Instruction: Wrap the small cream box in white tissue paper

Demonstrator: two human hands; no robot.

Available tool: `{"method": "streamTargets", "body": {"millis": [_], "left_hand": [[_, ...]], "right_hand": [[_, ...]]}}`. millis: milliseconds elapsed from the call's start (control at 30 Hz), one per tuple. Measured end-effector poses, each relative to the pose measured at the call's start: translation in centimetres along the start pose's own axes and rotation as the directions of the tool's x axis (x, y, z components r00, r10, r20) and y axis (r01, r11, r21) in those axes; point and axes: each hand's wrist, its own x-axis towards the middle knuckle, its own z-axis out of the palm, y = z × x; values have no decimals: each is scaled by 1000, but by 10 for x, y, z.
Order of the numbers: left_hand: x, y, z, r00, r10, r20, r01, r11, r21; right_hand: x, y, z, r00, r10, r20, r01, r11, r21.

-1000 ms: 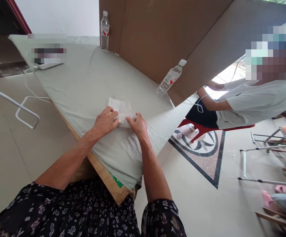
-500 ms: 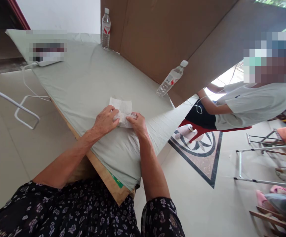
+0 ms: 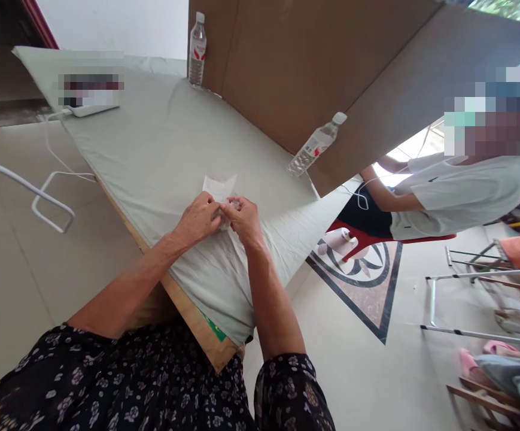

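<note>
My left hand point(image 3: 198, 216) and my right hand point(image 3: 244, 220) meet near the table's front corner, fingers closed on a crumpled clear plastic wrapper point(image 3: 227, 224). The fingertips of both nearly touch. Beyond my fingers a creased white slip of paper point(image 3: 217, 187) sticks out, its near part hidden under the hands. Whether anything lies inside the plastic cannot be seen. Both forearms rest over the grey-green cloth point(image 3: 152, 137) that covers the table.
One water bottle point(image 3: 197, 51) stands upright at the back against a cardboard panel point(image 3: 282, 66); another bottle point(image 3: 316, 145) is nearer, right of my hands. A white power strip point(image 3: 93, 110) with a cable sits far left. A person in a white shirt point(image 3: 470, 194) sits beyond the panel.
My right hand has moved left, closer to the left hand, and the plastic is gathered into a smaller bundle. The paper's visible part has narrowed and its edges have folded up.
</note>
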Motion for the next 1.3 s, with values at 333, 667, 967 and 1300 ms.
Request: {"method": "streamTargets", "body": {"millis": [333,667,967,1300], "left_hand": [[-6,-15,15,983,-93,-158,26,925,-379],[-8,-2,20,932,-236,-275,97,894,-437],[-8,-1,19,951,-218,-221,117,911,-397],[-10,-5,23,952,-177,-251,78,930,-359]], "right_hand": [[-4,-9,-3,975,-48,216,83,984,-156],[-4,-12,-9,930,-106,351,222,925,-309],[2,6,-13,988,-153,31,155,984,-85],[16,13,-9,975,-185,127,210,951,-225]]}}
